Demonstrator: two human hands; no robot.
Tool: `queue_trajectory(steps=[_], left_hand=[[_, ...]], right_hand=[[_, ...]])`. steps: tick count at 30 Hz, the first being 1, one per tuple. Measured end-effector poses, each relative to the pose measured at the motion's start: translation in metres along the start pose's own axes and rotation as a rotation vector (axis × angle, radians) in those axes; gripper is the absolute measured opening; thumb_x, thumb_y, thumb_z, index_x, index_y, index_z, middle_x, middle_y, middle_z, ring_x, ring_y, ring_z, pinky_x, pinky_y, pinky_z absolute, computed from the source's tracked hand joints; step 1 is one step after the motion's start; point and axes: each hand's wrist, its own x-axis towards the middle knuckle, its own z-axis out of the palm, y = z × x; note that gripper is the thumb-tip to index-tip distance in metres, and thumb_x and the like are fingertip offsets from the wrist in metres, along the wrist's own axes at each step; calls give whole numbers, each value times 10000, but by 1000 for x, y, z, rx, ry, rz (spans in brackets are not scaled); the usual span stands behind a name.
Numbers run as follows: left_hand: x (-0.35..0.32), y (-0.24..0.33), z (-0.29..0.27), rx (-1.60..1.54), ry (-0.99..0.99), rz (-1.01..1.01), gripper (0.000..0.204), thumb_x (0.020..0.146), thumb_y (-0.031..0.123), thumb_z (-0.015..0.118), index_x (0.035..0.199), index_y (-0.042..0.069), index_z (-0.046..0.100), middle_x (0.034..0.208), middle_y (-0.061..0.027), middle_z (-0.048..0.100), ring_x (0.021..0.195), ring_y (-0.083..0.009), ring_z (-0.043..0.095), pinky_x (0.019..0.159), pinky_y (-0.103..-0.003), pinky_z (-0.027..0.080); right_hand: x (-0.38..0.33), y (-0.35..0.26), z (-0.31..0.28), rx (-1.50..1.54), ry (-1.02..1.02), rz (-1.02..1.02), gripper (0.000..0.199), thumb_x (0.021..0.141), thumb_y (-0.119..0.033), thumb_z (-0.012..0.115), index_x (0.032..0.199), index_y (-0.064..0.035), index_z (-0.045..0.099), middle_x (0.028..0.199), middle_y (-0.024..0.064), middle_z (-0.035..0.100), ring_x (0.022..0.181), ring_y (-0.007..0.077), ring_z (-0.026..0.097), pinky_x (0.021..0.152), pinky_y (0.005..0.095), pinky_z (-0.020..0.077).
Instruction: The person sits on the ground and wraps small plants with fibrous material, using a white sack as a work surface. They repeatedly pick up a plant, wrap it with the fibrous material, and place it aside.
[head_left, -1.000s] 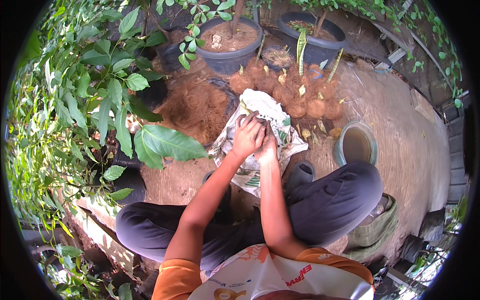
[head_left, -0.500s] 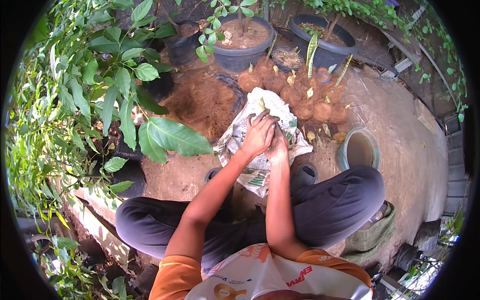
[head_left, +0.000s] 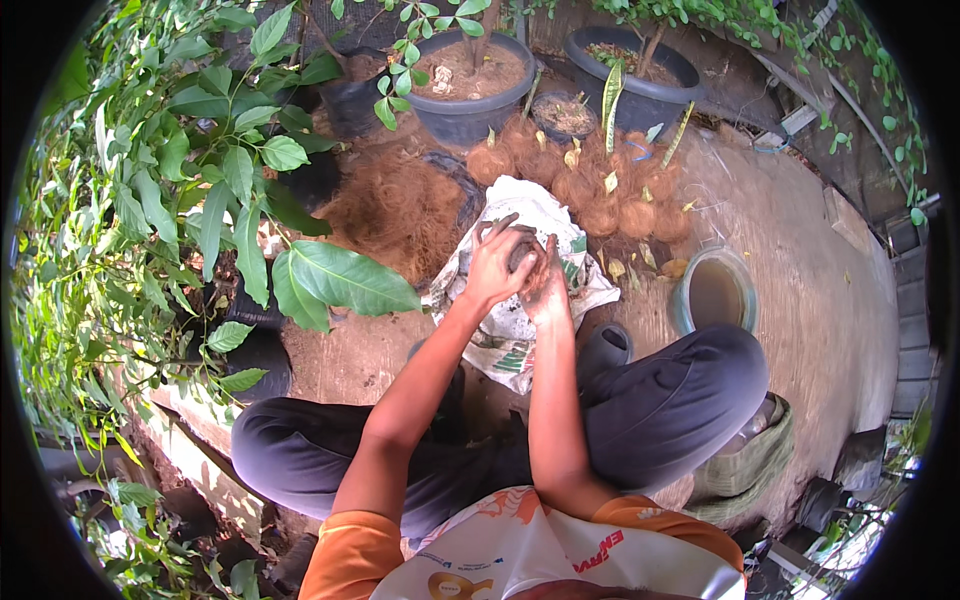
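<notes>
Both hands are cupped around a ball of dark soil above a white printed sack. My left hand wraps it from the left, its dirt-stained fingers curled over the far side. My right hand presses against it from the right. Most of the ball is hidden by the palms and fingers. Past the sack, several balls wrapped in brown coconut fibre stand in a cluster, small shoots poking from their tops. A heap of loose coconut fibre lies left of the sack.
A bucket of murky water stands to the right, beyond my right knee. Large black plant pots are at the back. Leafy branches reach in from the left. A green woven sack sits beside my right leg.
My hands have turned around the soil ball, and their fingers are spread further apart. The pale shoot that rose above my fingers is no longer visible there. The view has shifted slightly.
</notes>
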Motion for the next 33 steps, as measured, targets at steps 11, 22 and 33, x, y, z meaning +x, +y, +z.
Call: queue_trajectory(steps=[11, 22, 33], left_hand=[[2, 15, 5, 22, -67, -9, 452, 953, 380, 413, 1314, 134, 530, 1326, -67, 560, 1366, -279, 375, 1074, -587, 183], [22, -146, -127, 505, -514, -435, 589, 984, 513, 336, 1316, 65, 524, 1253, -218, 585, 1157, -355, 572, 1086, -508, 324], [-79, -275, -228, 633, 338, -898, 334, 887, 315, 577, 1072, 39, 618, 1112, -162, 647, 996, -339, 631, 861, -448, 485]], right_hand=[[3, 6, 1, 30, -45, -173, 466, 1022, -421, 393, 1280, -47, 500, 1260, 96, 550, 1163, 194, 534, 992, 332, 434], [6, 0, -6, 41, 169, -179, 265, 913, -251, 603, 1126, -96, 572, 932, 58, 588, 843, 191, 601, 769, 338, 529], [13, -10, -38, -47, 270, -178, 315, 913, -338, 577, 1160, -143, 576, 1089, 94, 543, 1014, 247, 530, 903, 412, 447]])
